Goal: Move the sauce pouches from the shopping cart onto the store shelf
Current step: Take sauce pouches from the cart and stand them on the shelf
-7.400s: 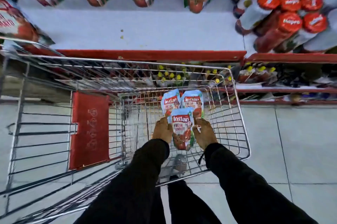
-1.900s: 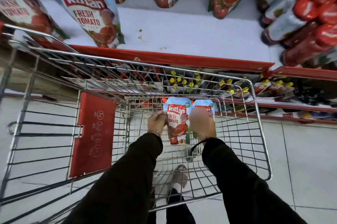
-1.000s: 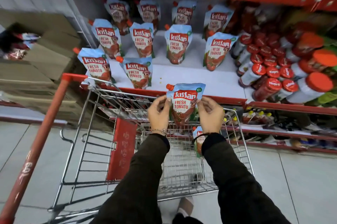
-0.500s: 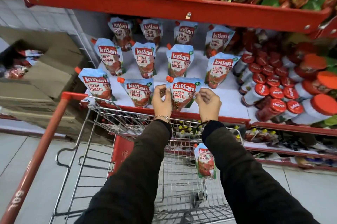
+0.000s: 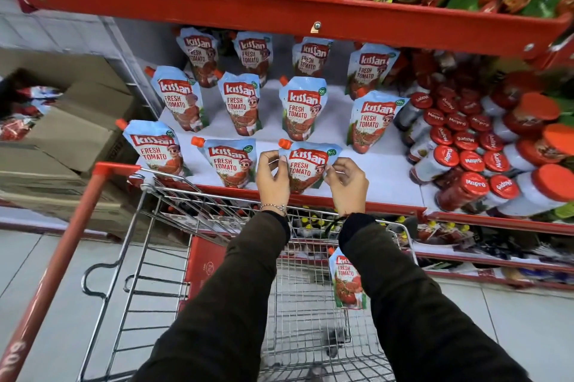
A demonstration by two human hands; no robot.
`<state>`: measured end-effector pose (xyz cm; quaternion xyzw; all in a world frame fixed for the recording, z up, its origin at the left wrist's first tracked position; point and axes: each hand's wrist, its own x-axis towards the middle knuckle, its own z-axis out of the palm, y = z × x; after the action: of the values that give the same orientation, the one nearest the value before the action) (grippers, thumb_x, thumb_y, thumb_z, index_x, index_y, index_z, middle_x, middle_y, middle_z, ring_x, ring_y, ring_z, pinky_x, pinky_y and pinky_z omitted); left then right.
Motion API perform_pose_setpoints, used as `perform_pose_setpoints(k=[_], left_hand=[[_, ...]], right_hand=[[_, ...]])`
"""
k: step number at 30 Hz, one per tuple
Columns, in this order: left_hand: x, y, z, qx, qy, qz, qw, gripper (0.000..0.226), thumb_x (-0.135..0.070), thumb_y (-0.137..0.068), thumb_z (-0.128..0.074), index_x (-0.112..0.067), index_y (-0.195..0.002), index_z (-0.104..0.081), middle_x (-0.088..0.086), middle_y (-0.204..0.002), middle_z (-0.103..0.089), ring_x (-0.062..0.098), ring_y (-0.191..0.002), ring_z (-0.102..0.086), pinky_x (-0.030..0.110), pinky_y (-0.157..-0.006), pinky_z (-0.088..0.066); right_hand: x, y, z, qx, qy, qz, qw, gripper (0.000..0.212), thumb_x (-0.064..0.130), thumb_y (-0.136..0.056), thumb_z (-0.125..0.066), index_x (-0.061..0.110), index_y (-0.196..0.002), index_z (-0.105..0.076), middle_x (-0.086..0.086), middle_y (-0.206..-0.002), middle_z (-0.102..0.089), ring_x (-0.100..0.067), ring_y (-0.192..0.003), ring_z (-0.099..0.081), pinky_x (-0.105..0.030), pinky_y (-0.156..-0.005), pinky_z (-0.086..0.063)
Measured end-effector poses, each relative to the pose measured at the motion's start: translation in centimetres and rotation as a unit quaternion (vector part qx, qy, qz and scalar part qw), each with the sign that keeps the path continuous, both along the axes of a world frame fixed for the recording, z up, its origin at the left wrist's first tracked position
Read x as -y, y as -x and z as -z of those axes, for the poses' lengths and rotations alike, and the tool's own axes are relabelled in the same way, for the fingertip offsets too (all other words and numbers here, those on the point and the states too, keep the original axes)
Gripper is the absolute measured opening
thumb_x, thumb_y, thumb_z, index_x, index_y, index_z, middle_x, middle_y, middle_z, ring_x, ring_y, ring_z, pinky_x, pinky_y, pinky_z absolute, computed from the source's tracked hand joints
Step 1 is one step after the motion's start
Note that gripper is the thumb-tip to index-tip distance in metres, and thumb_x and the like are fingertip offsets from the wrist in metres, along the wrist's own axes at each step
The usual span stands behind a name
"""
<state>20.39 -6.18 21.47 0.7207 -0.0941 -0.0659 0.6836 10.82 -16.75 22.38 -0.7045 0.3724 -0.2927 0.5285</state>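
Observation:
A light-blue Kissan tomato sauce pouch (image 5: 306, 165) with an orange spout stands upright at the front of the white shelf (image 5: 385, 173). My left hand (image 5: 272, 178) pinches its left edge and my right hand (image 5: 346, 181) pinches its right edge. Several matching pouches stand in rows behind and to its left, the nearest one (image 5: 230, 162) just beside my left hand. One more pouch (image 5: 346, 283) leans upright inside the wire shopping cart (image 5: 306, 304), partly hidden by my right sleeve.
Red-capped Mapro jars (image 5: 472, 158) fill the right of the shelf. A red shelf edge (image 5: 279, 13) with other packets hangs above. Cardboard boxes (image 5: 71, 133) are stacked at the left. The cart's red handle (image 5: 59, 260) runs down the left.
Both hands have carried the pouch up from the cart and forward, setting it upright on the shelf's front row. One pouch stays in the cart.

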Motion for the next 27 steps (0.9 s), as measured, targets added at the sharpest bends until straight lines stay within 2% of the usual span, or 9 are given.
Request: perform_pose_setpoints(k=[4,8,10,14,17,19,21,23,27], left_hand=[[-0.2,0.5,-0.1,0.007,0.002,-0.016,1.0,0.019,-0.012,-0.097,-0.053,0.001,-0.111,-0.056,0.003,-0.105,-0.058,0.0,-0.091,-0.056,-0.007,-0.071,-0.042],[-0.4,0.8,-0.4,-0.007,0.01,-0.016,1.0,0.023,-0.01,-0.098,-0.053,0.002,-0.117,-0.056,0.005,-0.109,-0.057,0.009,-0.097,-0.056,-0.007,-0.072,-0.043],[-0.5,0.8,-0.4,-0.011,0.005,-0.015,1.0,0.024,-0.011,-0.098,-0.053,0.0,-0.119,-0.056,0.009,-0.113,-0.06,0.014,-0.103,-0.056,-0.003,-0.076,-0.046],[-0.7,1.2,-0.7,-0.012,-0.023,-0.023,0.999,0.026,-0.013,-0.098,-0.052,-0.001,-0.12,-0.057,0.019,-0.122,-0.063,0.028,-0.113,-0.061,0.033,-0.097,-0.052],[-0.9,1.4,-1.1,-0.019,-0.041,-0.028,0.999,0.029,-0.013,-0.099,-0.05,-0.003,-0.125,-0.057,0.017,-0.127,-0.063,0.03,-0.119,-0.06,0.041,-0.105,-0.05],[-1.1,1.7,-1.2,-0.025,-0.041,-0.03,0.998,0.032,-0.011,-0.099,-0.049,-0.005,-0.129,-0.055,0.015,-0.132,-0.061,0.028,-0.121,-0.059,0.037,-0.106,-0.049],[-1.3,2.3,-1.0,-0.014,-0.029,-0.041,0.999,0.034,-0.007,-0.097,-0.051,-0.004,-0.131,-0.053,0.014,-0.134,-0.058,0.022,-0.12,-0.058,0.019,-0.097,-0.05],[-1.7,3.3,-0.6,0.003,-0.002,-0.066,0.998,0.036,-0.002,-0.095,-0.052,-0.004,-0.131,-0.051,0.011,-0.129,-0.056,0.014,-0.113,-0.055,0.0,-0.081,-0.046],[-2.5,6.2,1.9,0.005,0.006,-0.073,0.997,0.032,-0.004,-0.094,-0.054,-0.01,-0.126,-0.053,0.009,-0.125,-0.056,-0.003,-0.096,-0.057,-0.002,-0.072,-0.047]], right_hand=[[-0.6,0.2,0.1,0.003,0.0,0.002,1.0,0.011,0.009,-0.091,-0.063,0.008,-0.102,-0.064,-0.002,-0.093,-0.068,-0.017,-0.084,-0.066,-0.035,-0.08,-0.059],[-0.6,0.4,-0.1,0.006,0.006,0.0,1.0,0.013,0.01,-0.09,-0.064,0.009,-0.103,-0.065,0.001,-0.092,-0.068,-0.011,-0.078,-0.064,-0.007,-0.071,-0.05],[-0.6,0.6,-0.2,0.006,0.005,-0.008,1.0,0.014,0.009,-0.09,-0.064,0.009,-0.104,-0.066,0.001,-0.093,-0.069,-0.01,-0.078,-0.064,-0.003,-0.07,-0.049],[-0.8,0.9,-0.3,-0.008,0.008,-0.018,1.0,0.016,0.009,-0.091,-0.063,0.007,-0.106,-0.068,0.0,-0.095,-0.07,-0.014,-0.086,-0.065,-0.019,-0.081,-0.051],[-1.0,1.1,-0.4,-0.01,0.014,-0.023,1.0,0.017,0.011,-0.091,-0.065,0.007,-0.106,-0.068,-0.002,-0.098,-0.072,-0.014,-0.088,-0.066,-0.016,-0.08,-0.053],[-1.2,1.4,-0.5,-0.007,0.01,-0.02,1.0,0.02,0.011,-0.09,-0.066,0.007,-0.11,-0.066,-0.003,-0.102,-0.071,-0.013,-0.09,-0.066,0.0,-0.071,-0.048],[-1.4,1.8,-0.5,-0.001,-0.003,-0.008,1.0,0.024,0.011,-0.089,-0.067,0.008,-0.113,-0.065,-0.001,-0.103,-0.07,-0.013,-0.092,-0.066,0.006,-0.066,-0.045],[-1.7,2.7,-0.2,-0.001,-0.007,0.006,1.0,0.024,0.011,-0.089,-0.067,0.011,-0.113,-0.065,-0.002,-0.102,-0.07,-0.01,-0.088,-0.067,0.005,-0.066,-0.046],[-2.7,5.4,1.6,-0.021,-0.002,0.02,1.0,0.023,0.013,-0.088,-0.066,0.017,-0.111,-0.066,0.001,-0.091,-0.072,-0.001,-0.076,-0.065,-0.006,-0.07,-0.048]])
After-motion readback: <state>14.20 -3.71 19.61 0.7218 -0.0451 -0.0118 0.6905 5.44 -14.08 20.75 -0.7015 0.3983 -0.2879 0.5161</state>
